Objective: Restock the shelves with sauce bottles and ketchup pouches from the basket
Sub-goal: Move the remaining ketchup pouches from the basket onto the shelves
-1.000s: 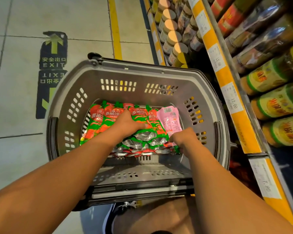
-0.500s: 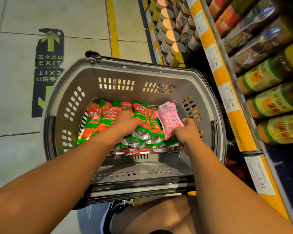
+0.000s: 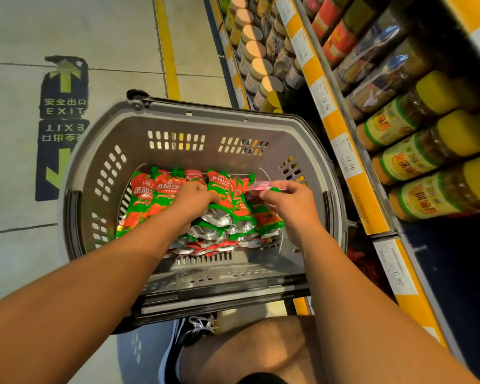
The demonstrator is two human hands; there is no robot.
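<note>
A grey plastic basket (image 3: 178, 126) stands on the floor beside the shelves, holding several red and green ketchup pouches (image 3: 143, 200) stacked flat. My left hand (image 3: 194, 198) reaches down into the stack, its fingers curled round a red and green pouch. My right hand (image 3: 286, 202) pinches a pink pouch (image 3: 261, 187), lifted edge-on above the right side of the stack. Sauce bottles with yellow caps (image 3: 416, 162) lie in rows on the shelf at the right.
Yellow shelf rails with price tags (image 3: 347, 159) run along the right. Jars with tan lids (image 3: 257, 65) fill a lower shelf beyond the basket. A green and black EXIT floor sticker (image 3: 63, 106) lies at left. My knee and a black shoe (image 3: 189, 331) are below the basket.
My right hand has picked the pink pouch off the stack and raised it, turning it edge-on. My left hand stays on the ketchup pouches.
</note>
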